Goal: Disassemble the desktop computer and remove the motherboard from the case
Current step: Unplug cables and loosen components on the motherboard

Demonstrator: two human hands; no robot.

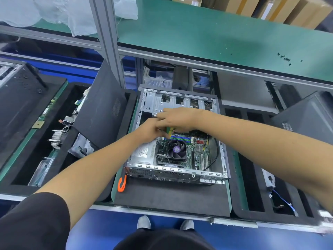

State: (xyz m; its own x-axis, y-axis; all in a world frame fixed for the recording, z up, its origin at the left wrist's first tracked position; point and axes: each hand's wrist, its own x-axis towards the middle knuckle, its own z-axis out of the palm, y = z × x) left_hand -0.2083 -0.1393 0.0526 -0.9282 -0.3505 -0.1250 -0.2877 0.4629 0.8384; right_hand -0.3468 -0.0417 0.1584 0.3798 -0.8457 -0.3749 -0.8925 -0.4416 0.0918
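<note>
Lying open on a dark mat (pixel 171 197) at centre: the case (pixel 180 175), lid off, rear panel toward 6 o'clock. Seated on its floor, the motherboard (pixel 196 152), with the fan (pixel 175 150) at the board's 9 o'clock side and the blue and green RAM slots (pixel 181 137) along its 12 o'clock edge. Looping down the board's 3 o'clock side, a black cable (pixel 215 154). Meeting just above the slots, both hands: left hand (pixel 149 130) reaching in from 7 o'clock, fingers curled, fingertips at a small green and yellow part (pixel 170 130); right hand (pixel 175 119) reaching in from 3 o'clock, knuckles up, fingers bent down over the same part. Cannot tell which hand really has the grip, nor how tight, since the fingertips sit hidden under the right palm. Beyond the hands at 12 o'clock, the bare metal drive bay (pixel 171 101). Touching the mat's 8 o'clock corner, just beside the case, an orange tool (pixel 121 184). Leaning at 10 o'clock of the case, a black side panel (pixel 100 109). Farther out at 9 o'clock, a foam tray (pixel 54 138) holding loose boards and heatsinks. At 4 o'clock, another tray with a blue cable (pixel 284 201). Up at 2 o'clock on the green shelf (pixel 207 33), a scatter of small black screws (pixel 285 59).
</note>
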